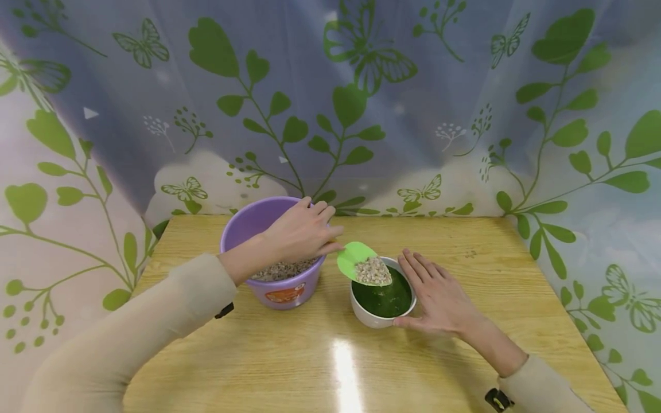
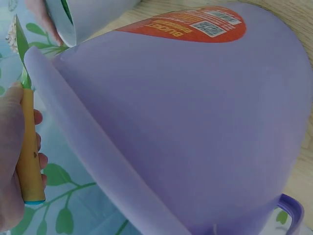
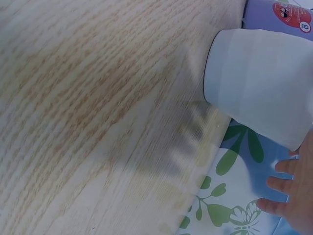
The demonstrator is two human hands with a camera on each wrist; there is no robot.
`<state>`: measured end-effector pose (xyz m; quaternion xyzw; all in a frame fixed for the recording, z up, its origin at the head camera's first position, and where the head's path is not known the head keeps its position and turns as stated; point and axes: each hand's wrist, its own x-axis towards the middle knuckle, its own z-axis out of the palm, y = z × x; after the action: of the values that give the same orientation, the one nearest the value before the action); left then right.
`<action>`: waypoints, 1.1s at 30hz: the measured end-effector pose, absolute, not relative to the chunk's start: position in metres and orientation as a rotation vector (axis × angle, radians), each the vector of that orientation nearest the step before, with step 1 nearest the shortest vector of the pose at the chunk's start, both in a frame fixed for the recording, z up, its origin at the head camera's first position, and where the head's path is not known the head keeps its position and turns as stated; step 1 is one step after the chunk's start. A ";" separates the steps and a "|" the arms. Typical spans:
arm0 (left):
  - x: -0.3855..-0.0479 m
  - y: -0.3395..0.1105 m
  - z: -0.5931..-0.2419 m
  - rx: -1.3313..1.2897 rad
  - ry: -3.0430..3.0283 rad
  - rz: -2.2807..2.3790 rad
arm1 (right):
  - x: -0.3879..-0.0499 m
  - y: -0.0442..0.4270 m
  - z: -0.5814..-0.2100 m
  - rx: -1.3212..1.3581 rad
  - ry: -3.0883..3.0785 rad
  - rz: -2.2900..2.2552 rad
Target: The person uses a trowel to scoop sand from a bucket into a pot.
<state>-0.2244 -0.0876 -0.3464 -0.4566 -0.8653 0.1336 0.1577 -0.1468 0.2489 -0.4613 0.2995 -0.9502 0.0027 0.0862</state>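
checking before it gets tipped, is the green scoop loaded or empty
Loaded: pale grains sit on the green scoop, partly over the white pot.

white bowl [image 3: 259, 81] on wood-grain table [image 3: 88, 98], fingers [image 3: 279, 185] near its rim, purple bucket [image 3: 261, 17] beyond

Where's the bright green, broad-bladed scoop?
Head view, just right of centre: the left hand holds the green scoop, tip above the round white bowl.
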 end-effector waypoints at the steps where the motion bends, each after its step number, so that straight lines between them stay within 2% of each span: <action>1: -0.225 -0.086 -0.346 -1.304 -2.468 0.389 | -0.147 0.249 -0.461 0.894 -2.836 0.007; 19: -0.224 -0.078 -0.348 -1.224 -2.478 0.557 | -0.147 0.249 -0.462 0.894 -2.840 0.015; 33: -0.224 -0.059 -0.352 -1.256 -2.375 0.621 | -0.148 0.250 -0.464 0.895 -2.830 0.032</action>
<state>-0.2244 -0.0593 -0.3516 -0.4471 -0.8455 0.2210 0.1907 -0.1476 0.2499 -0.4643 0.3003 -0.9499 0.0108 0.0864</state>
